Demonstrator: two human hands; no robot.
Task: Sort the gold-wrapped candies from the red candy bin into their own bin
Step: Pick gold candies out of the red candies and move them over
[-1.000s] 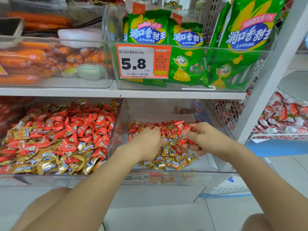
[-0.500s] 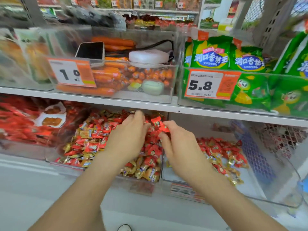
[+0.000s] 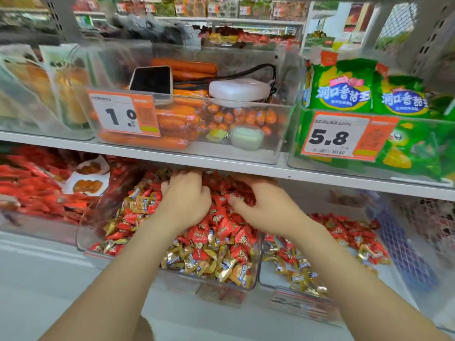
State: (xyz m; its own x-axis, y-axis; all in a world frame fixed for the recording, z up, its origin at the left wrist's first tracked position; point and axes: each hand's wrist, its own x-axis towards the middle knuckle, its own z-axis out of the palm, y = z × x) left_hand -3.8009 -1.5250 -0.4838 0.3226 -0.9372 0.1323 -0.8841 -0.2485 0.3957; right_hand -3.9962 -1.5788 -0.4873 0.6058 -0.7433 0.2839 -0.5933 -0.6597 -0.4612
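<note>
Both my hands are deep in the left clear bin [image 3: 82, 238], which holds a mixed heap of red candies [image 3: 222, 228] and gold-wrapped candies [image 3: 222, 267]. My left hand [image 3: 184, 201] lies palm down on the heap near the back, fingers bent over the candies, fingertips hidden. My right hand [image 3: 267, 209] is beside it, thumb and curled fingers closed around a few red candies under the shelf edge. To the right, a second clear bin [image 3: 398, 274] holds a thinner layer of red and gold candies [image 3: 344, 238].
The white shelf edge [image 3: 320, 175] hangs just above my fingers. Above it stand a bin of orange sausages [image 3: 177, 119] with a phone and white case on top, and green snack bags [image 3: 342, 92]. Red packets [image 3: 29, 185] fill the bin at far left.
Both hands moved from the right bin over to the left bin, the right one carrying red candies, and now reach further back into its heap. The view turned left.
</note>
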